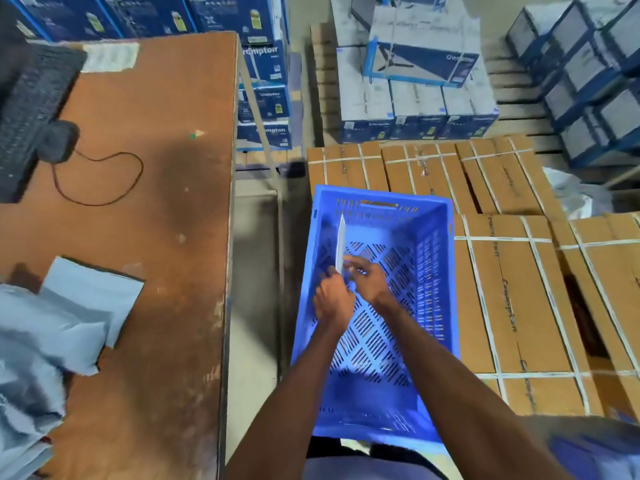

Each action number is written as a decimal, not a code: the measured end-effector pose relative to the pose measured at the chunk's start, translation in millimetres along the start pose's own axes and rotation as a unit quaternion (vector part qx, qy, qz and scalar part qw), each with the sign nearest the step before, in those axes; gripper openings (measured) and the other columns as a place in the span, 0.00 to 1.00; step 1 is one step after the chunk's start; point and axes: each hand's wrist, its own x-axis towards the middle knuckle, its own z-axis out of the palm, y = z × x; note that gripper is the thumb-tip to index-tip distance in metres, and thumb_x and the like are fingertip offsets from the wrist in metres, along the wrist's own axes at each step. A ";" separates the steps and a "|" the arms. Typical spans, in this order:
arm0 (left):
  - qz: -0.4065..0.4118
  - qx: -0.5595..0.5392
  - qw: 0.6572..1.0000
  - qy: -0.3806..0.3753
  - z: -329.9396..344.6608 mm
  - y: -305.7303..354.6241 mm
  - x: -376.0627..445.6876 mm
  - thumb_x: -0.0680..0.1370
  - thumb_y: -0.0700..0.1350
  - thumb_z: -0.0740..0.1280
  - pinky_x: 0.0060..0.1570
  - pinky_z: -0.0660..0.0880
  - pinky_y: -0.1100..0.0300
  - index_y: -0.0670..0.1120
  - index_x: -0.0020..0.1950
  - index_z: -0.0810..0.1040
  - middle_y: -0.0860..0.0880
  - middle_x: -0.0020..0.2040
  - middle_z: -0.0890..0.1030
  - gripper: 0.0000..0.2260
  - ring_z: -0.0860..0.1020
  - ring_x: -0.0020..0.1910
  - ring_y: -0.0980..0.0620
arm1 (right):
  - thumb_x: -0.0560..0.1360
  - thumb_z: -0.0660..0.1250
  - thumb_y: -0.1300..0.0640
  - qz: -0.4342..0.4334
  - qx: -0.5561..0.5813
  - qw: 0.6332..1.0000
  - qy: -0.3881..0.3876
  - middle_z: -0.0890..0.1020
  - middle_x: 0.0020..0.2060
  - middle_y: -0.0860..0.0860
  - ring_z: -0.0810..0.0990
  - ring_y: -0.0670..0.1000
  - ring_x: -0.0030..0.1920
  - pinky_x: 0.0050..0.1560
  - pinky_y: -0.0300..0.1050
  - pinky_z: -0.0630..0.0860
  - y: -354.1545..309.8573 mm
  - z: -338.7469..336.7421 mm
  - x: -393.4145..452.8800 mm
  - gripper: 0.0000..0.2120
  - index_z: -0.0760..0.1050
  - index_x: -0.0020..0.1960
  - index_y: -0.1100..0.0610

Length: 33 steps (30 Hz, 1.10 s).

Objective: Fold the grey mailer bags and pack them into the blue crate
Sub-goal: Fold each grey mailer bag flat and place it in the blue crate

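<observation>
You can read "Crompton" on the blue cartons (265, 64) behind the table, on the white-and-blue boxes (420, 102), and along the strapped brown cartons (512, 306). Smaller print is too blurred.

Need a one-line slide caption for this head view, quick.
Both hands, left hand and right hand, stand a folded grey mailer on edge inside the blue crate.

Crate (377, 306) sat right of table (145, 237), both hands (334, 299) inside crate w/ folded bag (340, 244) on edge near its left wall, loose bags (52, 327) on table's near left, keyboard (31, 109) far left, strapped cartons (519, 289) right of crate, stacked boxes (415, 98) behind.
</observation>
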 end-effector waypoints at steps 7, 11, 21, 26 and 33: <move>-0.007 0.013 1.000 0.007 3.4 9.1 34.5 0.86 0.45 0.59 0.54 0.76 0.42 0.43 0.70 0.66 0.39 0.64 0.77 0.14 0.78 0.63 0.36 | 0.78 0.56 0.80 0.066 0.095 0.993 -0.021 0.80 0.56 0.52 0.81 0.43 0.49 0.41 0.35 0.79 -2.9 8.1 21.3 0.23 0.74 0.70 0.69; -0.013 0.031 0.999 0.029 2.1 10.0 43.5 0.86 0.45 0.60 0.53 0.77 0.43 0.43 0.76 0.62 0.40 0.65 0.75 0.19 0.79 0.63 0.38 | 0.79 0.57 0.79 0.067 0.106 0.992 -0.034 0.79 0.57 0.56 0.81 0.35 0.43 0.41 0.32 0.78 -0.6 11.8 25.3 0.22 0.72 0.71 0.68; 0.091 0.099 0.986 0.100 30.2 -7.8 10.8 0.71 0.41 0.76 0.47 0.80 0.51 0.44 0.67 0.76 0.43 0.57 0.77 0.25 0.77 0.56 0.42 | 0.80 0.54 0.78 0.075 0.127 0.986 -0.074 0.81 0.55 0.65 0.80 0.50 0.49 0.47 0.35 0.79 0.5 15.3 28.7 0.24 0.75 0.71 0.64; 0.109 0.121 0.981 0.109 31.1 -28.4 -3.1 0.73 0.39 0.72 0.47 0.80 0.52 0.45 0.61 0.77 0.45 0.55 0.77 0.16 0.77 0.57 0.43 | 0.80 0.51 0.77 0.095 0.153 0.979 -0.097 0.77 0.69 0.62 0.80 0.55 0.54 0.43 0.37 0.81 -9.1 21.7 27.7 0.25 0.77 0.70 0.65; 0.112 0.140 0.981 0.079 24.8 -29.3 -12.8 0.66 0.41 0.78 0.46 0.80 0.51 0.44 0.59 0.78 0.43 0.55 0.78 0.23 0.78 0.55 0.42 | 0.79 0.60 0.76 0.027 0.085 0.996 -0.020 0.83 0.61 0.57 0.81 0.48 0.57 0.57 0.44 0.78 -1.6 7.4 0.2 0.17 0.81 0.57 0.60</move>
